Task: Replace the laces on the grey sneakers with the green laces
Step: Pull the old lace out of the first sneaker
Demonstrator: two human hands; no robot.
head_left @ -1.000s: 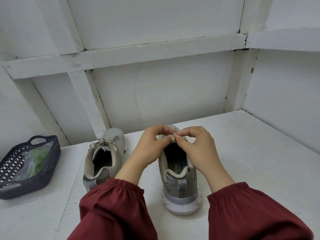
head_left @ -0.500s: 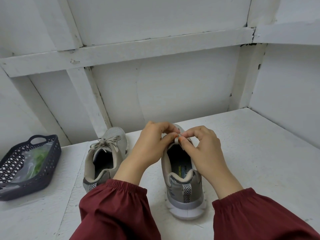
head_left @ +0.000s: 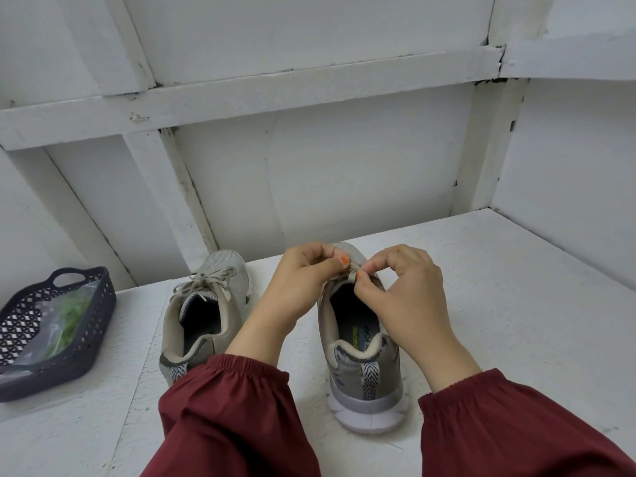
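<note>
- Green laces (head_left: 67,318) sit bagged in the dark basket (head_left: 103,297) at my far left, well apart from both sneakers. If I reach over without looking, I could drag the basket off the surface (head_left: 499,304).
- The left sneaker (head_left: 220,304) has its old bow (head_left: 206,282) tied. My left sleeve (head_left: 234,407) hides part of its heel and could nudge it.
- My left hand (head_left: 303,287) pinches the lace (head_left: 351,273) at the tongue of the right sneaker (head_left: 364,373). Pulling the wrong strand would, I judge, jam it tighter.
- My right hand (head_left: 409,297) pinches the same lace from the other side. The bit I hold is short, so my fingertips could slip off.
- The right sneaker stands free, so a hard tug could tip it.
</note>
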